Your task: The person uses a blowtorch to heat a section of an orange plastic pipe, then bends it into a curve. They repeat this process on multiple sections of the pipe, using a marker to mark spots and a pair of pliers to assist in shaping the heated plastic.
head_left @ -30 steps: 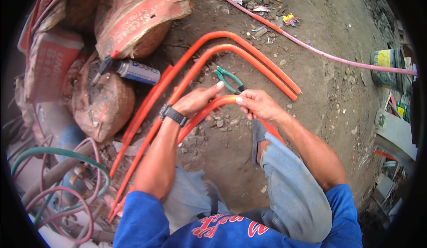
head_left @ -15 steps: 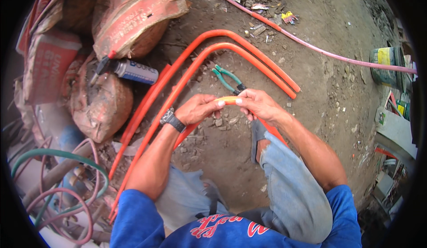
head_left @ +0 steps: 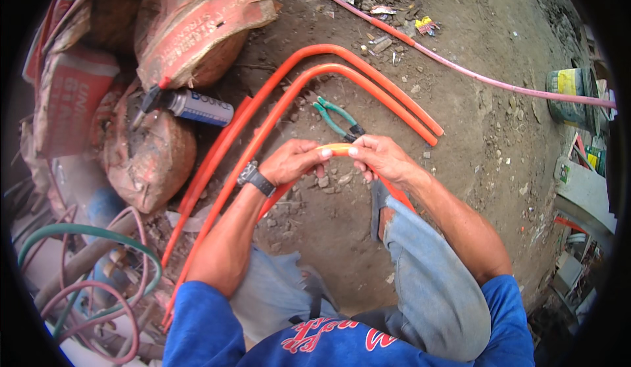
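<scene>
Both my hands grip one orange plastic pipe point(head_left: 338, 149) at its curved bend, thumbs pressed along its top. My left hand point(head_left: 294, 163), with a watch at the wrist, is closed round the left side of the bend. On the other side my right hand point(head_left: 384, 158) pinches it, fingers curled underneath. The pipe's two legs run down toward me, partly hidden by my hands and forearms. Just beyond my right hand lie green-handled pliers point(head_left: 336, 116) on the dirt, their jaws partly hidden. Two bent orange pipes point(head_left: 322, 70) lie past them on the ground.
Dirty filled sacks point(head_left: 148, 150) stand at the left, with a spray can point(head_left: 202, 106) resting among them. Coiled hoses point(head_left: 92, 225) lie lower left. A pink hose point(head_left: 473, 74) crosses the far ground to a dark bucket point(head_left: 572, 97). Straight orange lengths point(head_left: 217, 153) lie near the sacks.
The right leg of the held pipe has shifted slightly to the left, and my right forearm has moved a little. Both hands keep their grip.
</scene>
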Motion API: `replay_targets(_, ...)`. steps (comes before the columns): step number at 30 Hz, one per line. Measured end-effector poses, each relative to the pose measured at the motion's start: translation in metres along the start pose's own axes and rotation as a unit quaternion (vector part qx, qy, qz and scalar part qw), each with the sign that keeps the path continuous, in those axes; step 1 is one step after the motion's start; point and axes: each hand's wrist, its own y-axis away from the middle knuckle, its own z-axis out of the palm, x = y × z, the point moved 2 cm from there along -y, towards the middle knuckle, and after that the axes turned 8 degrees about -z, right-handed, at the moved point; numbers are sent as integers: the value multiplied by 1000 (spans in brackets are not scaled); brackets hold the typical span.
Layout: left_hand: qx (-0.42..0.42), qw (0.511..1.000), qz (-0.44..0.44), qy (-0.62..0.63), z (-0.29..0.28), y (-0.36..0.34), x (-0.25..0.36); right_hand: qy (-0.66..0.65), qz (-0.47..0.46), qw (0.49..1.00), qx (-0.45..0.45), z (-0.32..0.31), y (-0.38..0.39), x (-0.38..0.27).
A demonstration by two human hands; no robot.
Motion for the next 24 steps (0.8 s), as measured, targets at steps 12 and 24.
replay_targets(12, -5, 1000, -9, -16, -9, 4, 9, 42, -26, 995, -86, -9, -2, -5)
replay_targets(24, 77, 995, 33, -50, -37, 3, 59, 115, -73, 980, -146, -30, -42, -51)
